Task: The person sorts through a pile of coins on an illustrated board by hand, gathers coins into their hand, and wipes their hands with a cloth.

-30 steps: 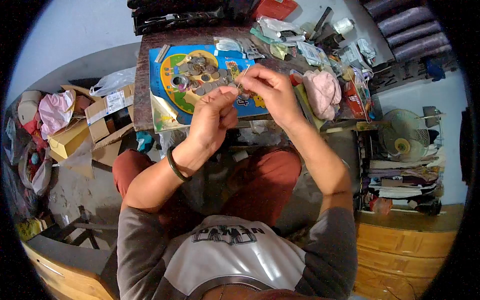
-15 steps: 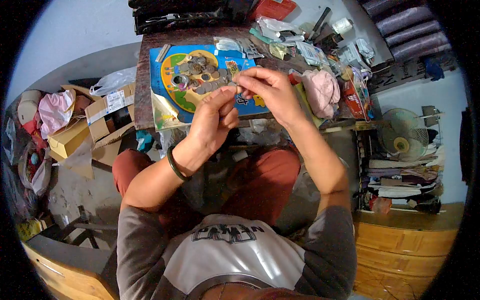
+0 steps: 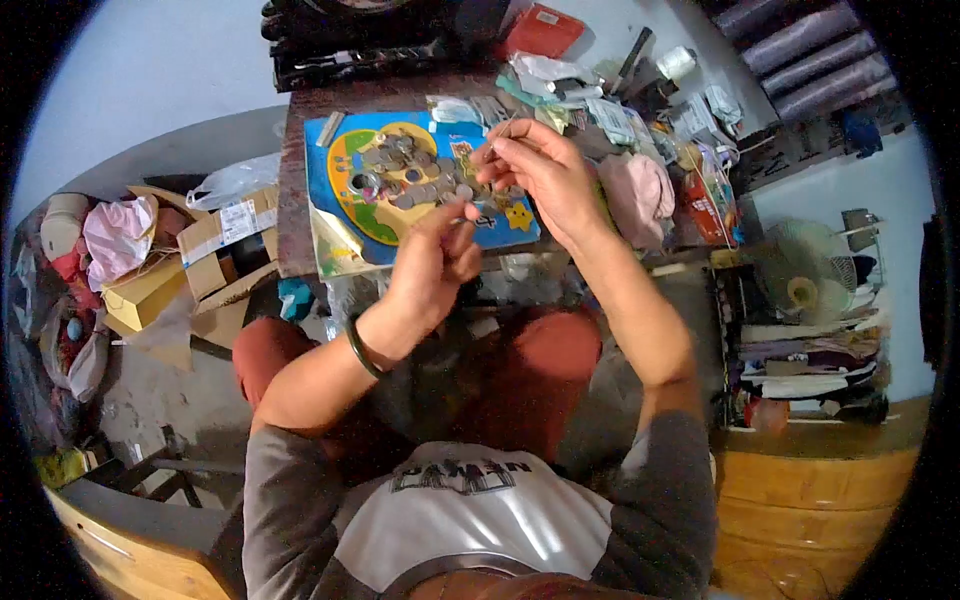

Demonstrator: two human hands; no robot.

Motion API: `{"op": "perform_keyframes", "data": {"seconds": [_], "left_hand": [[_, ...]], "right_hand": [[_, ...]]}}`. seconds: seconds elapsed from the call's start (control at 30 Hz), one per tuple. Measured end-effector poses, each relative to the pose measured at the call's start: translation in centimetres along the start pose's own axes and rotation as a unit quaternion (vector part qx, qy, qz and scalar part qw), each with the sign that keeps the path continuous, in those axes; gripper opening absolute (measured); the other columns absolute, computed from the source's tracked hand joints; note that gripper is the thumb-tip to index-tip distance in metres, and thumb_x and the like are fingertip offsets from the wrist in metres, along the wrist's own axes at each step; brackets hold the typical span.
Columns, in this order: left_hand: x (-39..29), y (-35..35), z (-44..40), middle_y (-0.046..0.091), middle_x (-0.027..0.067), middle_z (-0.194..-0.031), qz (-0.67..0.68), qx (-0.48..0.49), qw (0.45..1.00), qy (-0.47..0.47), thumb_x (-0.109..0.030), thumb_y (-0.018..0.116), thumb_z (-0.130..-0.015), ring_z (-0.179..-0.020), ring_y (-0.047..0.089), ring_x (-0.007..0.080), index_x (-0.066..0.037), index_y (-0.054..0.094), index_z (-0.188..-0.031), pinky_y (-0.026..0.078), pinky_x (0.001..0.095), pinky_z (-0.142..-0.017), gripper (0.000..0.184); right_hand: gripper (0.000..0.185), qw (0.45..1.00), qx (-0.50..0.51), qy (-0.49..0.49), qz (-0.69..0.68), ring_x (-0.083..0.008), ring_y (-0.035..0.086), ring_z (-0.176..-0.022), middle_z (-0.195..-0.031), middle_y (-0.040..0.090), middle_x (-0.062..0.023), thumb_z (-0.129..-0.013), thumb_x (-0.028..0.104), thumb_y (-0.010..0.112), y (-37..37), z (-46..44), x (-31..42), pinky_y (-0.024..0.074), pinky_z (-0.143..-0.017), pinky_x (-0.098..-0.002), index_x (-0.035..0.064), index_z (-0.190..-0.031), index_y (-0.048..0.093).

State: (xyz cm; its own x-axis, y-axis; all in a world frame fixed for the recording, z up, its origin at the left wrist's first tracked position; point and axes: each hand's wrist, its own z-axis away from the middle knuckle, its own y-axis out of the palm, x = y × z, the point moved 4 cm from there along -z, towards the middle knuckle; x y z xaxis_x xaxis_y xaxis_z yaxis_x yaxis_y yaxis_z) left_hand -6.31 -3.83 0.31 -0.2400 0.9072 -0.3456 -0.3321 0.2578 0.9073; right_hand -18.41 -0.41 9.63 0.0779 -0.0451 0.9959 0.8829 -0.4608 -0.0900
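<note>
Many grey coins (image 3: 400,152) lie spread over a blue board (image 3: 322,190) with a yellow and green cartoon picture. Among them sits a small round metal ring or lid (image 3: 359,182). My left hand (image 3: 432,258), a dark bangle (image 3: 362,347) on its wrist, is curled closed just in front of the coins; whatever its fingers hold is too small to name. To its right, over the board, my right hand (image 3: 540,172) has thumb and fingers bent together. Anything pinched there is blurred and cannot be made out.
A pink cloth (image 3: 640,198) lies right of the board, beside a red basket (image 3: 708,208). Plastic packets and papers (image 3: 612,118) clutter the table's back right. Cardboard boxes (image 3: 232,235) stand at left on the floor; a fan (image 3: 805,270) is at right.
My hands were together at the fingertips and are now apart. The left has dropped slightly toward me; the right has risen a little. The whole view has shifted slightly.
</note>
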Motion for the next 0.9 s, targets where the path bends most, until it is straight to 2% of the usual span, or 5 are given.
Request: {"op": "perform_keyframes", "data": {"seconds": [0.23,0.37,0.4,0.6,0.9], "left_hand": [[-0.3,-0.6,0.0,0.030,-0.0065,-0.055,-0.007,0.046,0.999,-0.004,-0.027,0.050,-0.094,-0.046,0.027,0.0083,-0.014,0.054,-0.087,0.024,0.0248,-0.046,0.016],[-1.3,-0.8,-0.3,0.031,-0.0060,-0.056,0.017,0.044,0.999,-0.003,-0.028,0.048,-0.094,-0.048,0.030,0.0085,-0.014,0.053,-0.086,0.025,0.0248,-0.047,0.017],[-1.4,-0.7,-0.2,0.032,-0.0058,-0.056,0.023,0.048,0.999,-0.001,-0.028,0.048,-0.094,-0.048,0.030,0.0086,-0.014,0.053,-0.086,0.025,0.0247,-0.047,0.017],[-1.8,-0.4,0.0,0.033,-0.0044,-0.057,0.018,0.037,0.999,-0.033,-0.025,0.048,-0.094,-0.047,0.031,0.0094,-0.011,0.053,-0.086,0.028,0.0255,-0.048,0.017],[-1.7,-0.4,-0.7,0.034,-0.0030,-0.058,0.020,0.054,0.998,-0.035,-0.027,0.047,-0.095,-0.047,0.032,0.0104,-0.010,0.052,-0.086,0.028,0.0256,-0.046,0.020]], "right_hand": [[0.014,0.974,-0.010,-0.079,0.214,-0.0080,0.058,-0.063,-0.073,0.063,-0.0026,-0.091,0.016,0.060,0.3,-8.4,2.9,0.0450,-0.056,-0.0216,0.0020,-0.092,0.064],[0.013,0.791,-0.124,-0.170,0.575,-0.0254,0.066,-0.073,-0.083,0.069,-0.0074,-0.083,0.021,0.064,0.6,-13.6,3.6,0.0509,-0.065,-0.0378,0.0129,-0.091,0.069],[0.013,0.772,-0.127,-0.180,0.596,-0.0329,0.066,-0.082,-0.087,0.069,-0.0125,-0.083,0.022,0.059,0.9,-14.5,3.7,0.0517,-0.071,-0.0439,0.0164,-0.088,0.070],[0.012,0.651,-0.116,-0.214,0.719,-0.0325,0.066,-0.078,-0.080,0.068,-0.0132,-0.081,0.014,0.057,2.2,-19.0,2.1,0.0518,-0.066,-0.0462,0.0100,-0.082,0.068],[0.013,0.631,-0.115,-0.155,0.751,-0.0325,0.068,-0.081,-0.089,0.069,-0.0150,-0.073,0.010,0.062,3.2,-20.9,1.6,0.0541,-0.070,-0.0430,0.0052,-0.081,0.072]]}}
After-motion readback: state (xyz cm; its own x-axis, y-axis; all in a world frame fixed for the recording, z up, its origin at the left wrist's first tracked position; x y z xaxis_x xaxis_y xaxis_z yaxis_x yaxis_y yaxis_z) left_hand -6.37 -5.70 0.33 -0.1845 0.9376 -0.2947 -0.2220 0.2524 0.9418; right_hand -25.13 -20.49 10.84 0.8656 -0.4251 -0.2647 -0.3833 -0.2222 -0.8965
